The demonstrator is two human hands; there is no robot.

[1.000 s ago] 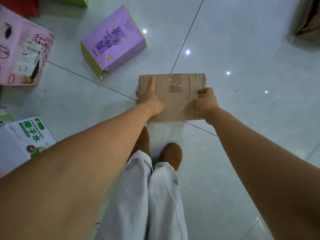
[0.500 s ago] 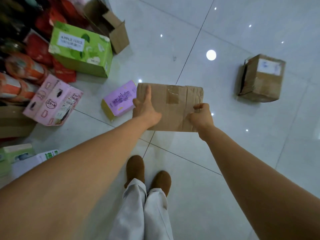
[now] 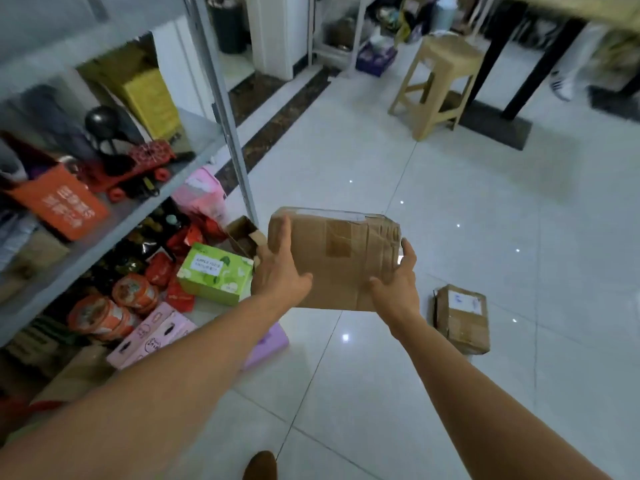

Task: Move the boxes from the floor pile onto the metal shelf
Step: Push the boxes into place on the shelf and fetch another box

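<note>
We hold the taped cardboard box in the air above the tiled floor, our left hand and right hand clasped on its sides. The metal shelf stands just to its left, and a smaller brown box lies on the floor.

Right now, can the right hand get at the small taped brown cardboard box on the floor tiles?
Probably not: the right hand and left hand both grip the flat taped cardboard box. The floor box lies unobstructed.

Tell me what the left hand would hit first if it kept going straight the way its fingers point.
The left hand points up and away along the cardboard box. Beyond lies bare floor; depth unclear, but the way looks free.
</note>
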